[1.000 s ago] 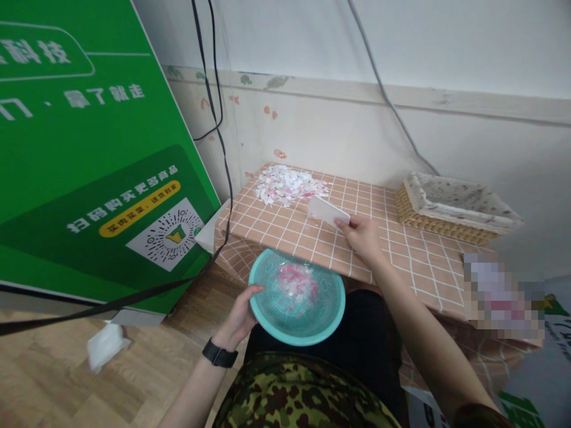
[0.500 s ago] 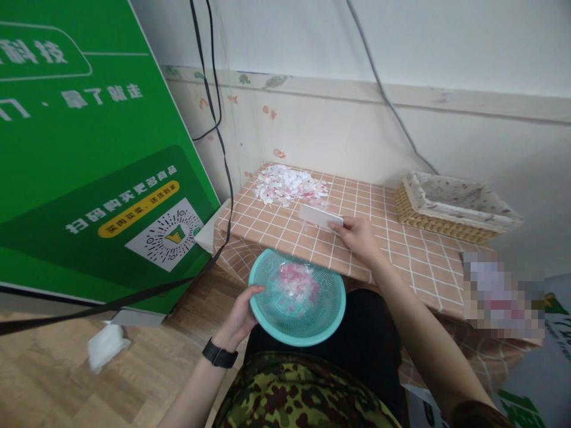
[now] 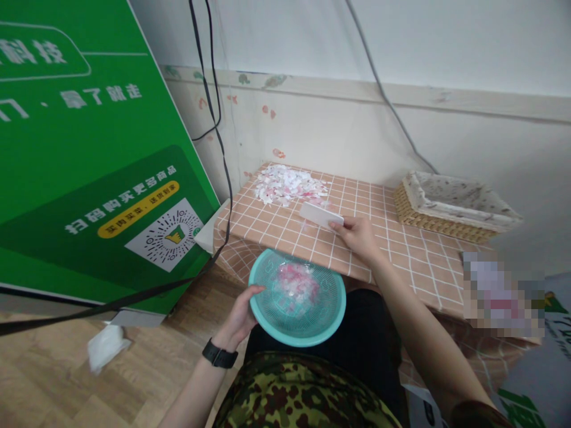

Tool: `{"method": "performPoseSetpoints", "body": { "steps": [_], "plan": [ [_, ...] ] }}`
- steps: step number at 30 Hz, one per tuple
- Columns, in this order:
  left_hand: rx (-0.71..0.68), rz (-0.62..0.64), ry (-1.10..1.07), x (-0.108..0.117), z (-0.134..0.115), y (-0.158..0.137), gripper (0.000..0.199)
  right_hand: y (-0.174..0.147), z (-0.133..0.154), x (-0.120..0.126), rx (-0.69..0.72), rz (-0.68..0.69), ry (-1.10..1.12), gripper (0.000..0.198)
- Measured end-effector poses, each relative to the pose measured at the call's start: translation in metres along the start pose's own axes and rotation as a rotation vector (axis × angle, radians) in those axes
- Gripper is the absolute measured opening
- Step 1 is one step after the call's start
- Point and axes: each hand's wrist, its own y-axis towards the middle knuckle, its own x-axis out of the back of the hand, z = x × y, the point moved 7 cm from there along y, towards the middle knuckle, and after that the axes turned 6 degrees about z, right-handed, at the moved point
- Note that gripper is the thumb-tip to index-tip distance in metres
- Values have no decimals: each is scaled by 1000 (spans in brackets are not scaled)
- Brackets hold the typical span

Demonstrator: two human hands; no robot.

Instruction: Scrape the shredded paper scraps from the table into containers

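Basically, left hand [image 3: 241, 315] clamps teal colander [image 3: 331, 315] at nine o'clock, right hand [image 3: 357, 235] pinches white card [image 3: 319, 214] towards one; one-sided grip could tip colander, spilling pink-white flakes [image 3: 297, 288].

Brown table [image 3: 276, 227] with white grid lines: pale scraps [image 3: 288, 184] heaped left of and beyond the right fingers [image 3: 342, 227]; basket [image 3: 439, 223] and blurred object [image 3: 497, 294] rightward.
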Motion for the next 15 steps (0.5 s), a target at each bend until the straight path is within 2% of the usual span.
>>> {"method": "performPoseSetpoints", "body": {
  "steps": [4,8,13,15],
  "plan": [
    [-6,1,-7,0,-1,0,17,-3,4,0,19,1,45,40],
    [-3,-1,-6,1,-1,0,16,-1,2,2,-5,-19,-7,40],
    [-16,-12,-6,2,-3,0,16,-1,8,-4,17,48,17,42],
    [-25,-10,-6,2,-3,0,15,-4,10,0,15,14,64,40]
  ]
}}
